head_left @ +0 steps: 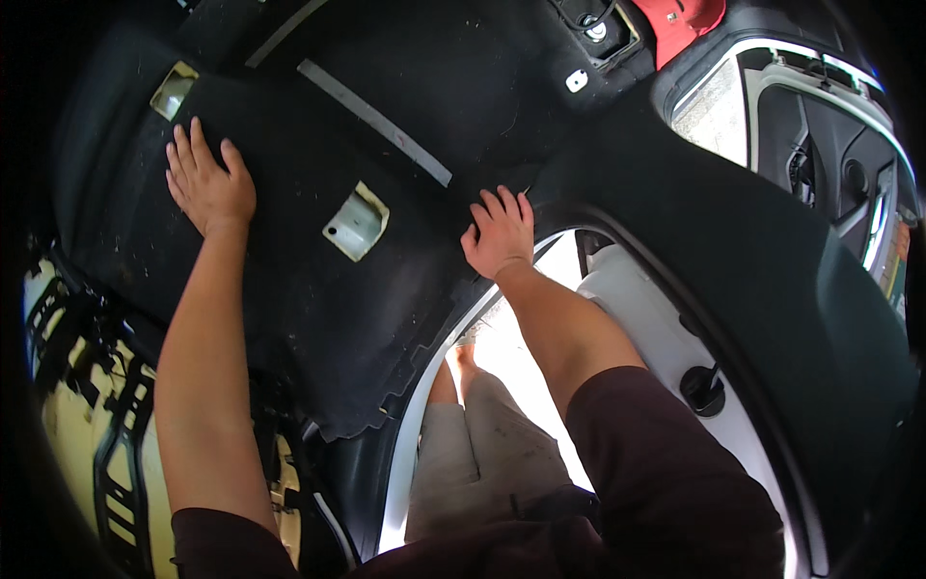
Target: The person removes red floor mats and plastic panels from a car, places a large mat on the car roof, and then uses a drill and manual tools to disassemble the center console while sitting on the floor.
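Note:
Black carpet (289, 164) covers the floor of a car body in front of me. My left hand (210, 183) lies flat on it, fingers spread, just below a cut-out showing a pale metal bracket (176, 91). Resting near the carpet's edge by the door opening is my right hand (502, 230), palm down with fingers apart. Between the hands, a second metal bracket (357, 224) shows through another cut-out. A grey strip (376, 124) runs slantwise across the carpet above it. Neither hand holds anything.
The door sill (424, 425) curves beside my legs, and a black pillar trim (675, 203) rises at the right. An open door (820, 145) stands beyond it. Red cloth (683, 27) lies at the top right. Black metal frames (121, 454) are at the lower left.

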`<state>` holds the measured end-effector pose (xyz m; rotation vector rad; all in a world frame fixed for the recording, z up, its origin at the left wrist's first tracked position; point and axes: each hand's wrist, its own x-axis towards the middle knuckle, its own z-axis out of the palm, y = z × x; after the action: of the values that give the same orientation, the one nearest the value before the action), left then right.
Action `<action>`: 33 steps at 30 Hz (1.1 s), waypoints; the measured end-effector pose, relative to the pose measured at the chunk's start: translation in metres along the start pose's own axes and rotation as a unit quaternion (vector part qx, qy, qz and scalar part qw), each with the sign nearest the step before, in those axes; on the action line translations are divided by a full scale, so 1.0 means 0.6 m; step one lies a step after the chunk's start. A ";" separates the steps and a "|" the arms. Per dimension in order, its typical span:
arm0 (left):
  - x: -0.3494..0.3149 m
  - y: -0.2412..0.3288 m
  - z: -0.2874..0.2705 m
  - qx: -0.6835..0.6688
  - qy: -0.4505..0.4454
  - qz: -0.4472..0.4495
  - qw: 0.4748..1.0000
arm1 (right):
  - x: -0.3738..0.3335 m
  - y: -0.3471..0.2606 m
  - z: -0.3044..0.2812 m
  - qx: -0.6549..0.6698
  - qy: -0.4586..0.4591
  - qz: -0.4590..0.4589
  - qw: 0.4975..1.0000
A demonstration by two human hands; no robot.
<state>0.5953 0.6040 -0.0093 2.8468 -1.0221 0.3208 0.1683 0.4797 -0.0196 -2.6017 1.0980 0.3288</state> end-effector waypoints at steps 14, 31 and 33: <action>0.021 0.023 -0.038 -0.046 -0.060 0.002 0.997 | 0.014 -0.009 -0.020 0.022 -0.018 0.020 0.999; 0.027 0.015 -0.033 -0.081 -0.079 -0.006 0.994 | 0.276 0.017 -0.020 0.214 0.306 0.178 0.910; 0.026 0.013 -0.032 -0.067 -0.087 -0.009 0.994 | 0.468 0.044 -0.046 0.304 0.367 0.207 0.855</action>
<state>0.5988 0.5912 0.0131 2.7979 -1.0049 -0.0004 0.3432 0.2679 -0.0888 -1.8932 1.6525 -0.8751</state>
